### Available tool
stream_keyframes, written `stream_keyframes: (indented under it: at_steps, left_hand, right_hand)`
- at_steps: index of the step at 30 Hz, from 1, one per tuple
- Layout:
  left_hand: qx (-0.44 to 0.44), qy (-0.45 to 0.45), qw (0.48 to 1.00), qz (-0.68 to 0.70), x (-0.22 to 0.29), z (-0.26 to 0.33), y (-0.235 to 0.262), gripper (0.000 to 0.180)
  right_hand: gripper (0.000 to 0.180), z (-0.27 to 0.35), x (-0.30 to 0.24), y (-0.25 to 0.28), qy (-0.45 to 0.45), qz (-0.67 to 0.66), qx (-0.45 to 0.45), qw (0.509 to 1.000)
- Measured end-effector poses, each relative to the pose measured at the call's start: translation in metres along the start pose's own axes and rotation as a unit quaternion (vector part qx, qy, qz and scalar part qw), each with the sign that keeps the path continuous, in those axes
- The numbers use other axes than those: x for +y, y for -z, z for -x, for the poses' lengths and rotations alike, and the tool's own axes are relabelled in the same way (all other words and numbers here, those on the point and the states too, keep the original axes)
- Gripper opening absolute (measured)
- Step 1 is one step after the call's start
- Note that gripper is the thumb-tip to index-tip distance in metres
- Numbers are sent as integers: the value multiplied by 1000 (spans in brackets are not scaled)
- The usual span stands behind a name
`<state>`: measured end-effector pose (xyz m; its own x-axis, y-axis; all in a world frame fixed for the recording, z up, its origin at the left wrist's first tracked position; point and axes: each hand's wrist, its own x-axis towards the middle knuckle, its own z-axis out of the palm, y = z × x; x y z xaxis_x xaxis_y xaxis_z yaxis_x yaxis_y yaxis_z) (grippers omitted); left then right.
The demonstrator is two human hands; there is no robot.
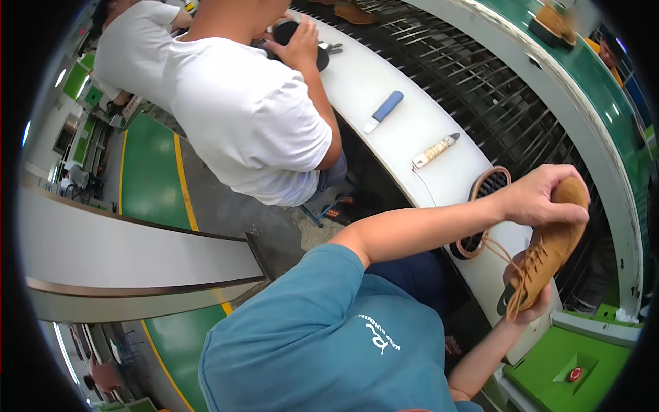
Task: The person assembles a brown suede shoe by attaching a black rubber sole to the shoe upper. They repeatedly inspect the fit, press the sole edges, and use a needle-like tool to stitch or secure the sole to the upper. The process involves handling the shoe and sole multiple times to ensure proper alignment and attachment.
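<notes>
A tan lace-up shoe (pixel 553 242) is held up over the right end of the white bench, with its toe pointing away and its orange-brown laces dangling. My left hand (pixel 539 196) is closed round the toe end. My right hand (pixel 535 305) grips the heel end from below, next to the dark shoe opening. Beside my left forearm, a loose shoe sole (pixel 509 172) with a brown rim and dark inside lies on the bench, partly covered by that arm. Farther left are a tape-wrapped hand tool (pixel 435 151) with a dark tip and a blue-handled tool (pixel 385 110) with a pale flat end.
A co-worker in a white T-shirt (pixel 240 110) sits to the left, handling a dark shoe part (pixel 322 59). Metal rollers (pixel 473 82) run behind the bench (pixel 364 72). Beyond them, a green conveyor (pixel 597 82) carries another tan shoe (pixel 555 26). A green panel with a red button (pixel 574 374) stands at lower right.
</notes>
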<state>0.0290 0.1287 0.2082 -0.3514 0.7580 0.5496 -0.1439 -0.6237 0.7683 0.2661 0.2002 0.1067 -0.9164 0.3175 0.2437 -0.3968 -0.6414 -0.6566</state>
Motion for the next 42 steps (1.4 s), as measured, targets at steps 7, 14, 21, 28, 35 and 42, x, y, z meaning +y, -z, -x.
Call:
stream_keyframes:
  at_steps: [7,14,21,28,35,42]
  left_hand:
    - [-79,-22,982,-172,3,12,-45,45]
    - [-107,75,972,-197,-39,24,-48,40]
    - [-114,76,984,-109,-48,21,-40,48]
    - [-109,81,986,-100,-52,30,-48,40]
    - [-97,74,985,-126,-49,39,-52,41]
    - [-97,60,982,-152,-45,47,-60,41]
  right_hand:
    - [107,75,2,50,101,391,221,888]
    - [139,43,41,-4,113,502,259,818]
    - [114,35,60,6,164,486,284,810]
    - [118,45,66,17,204,536,253,779]
    - [121,51,72,19,190,518,257,794]
    - [113,49,74,20,209,566,264,753]
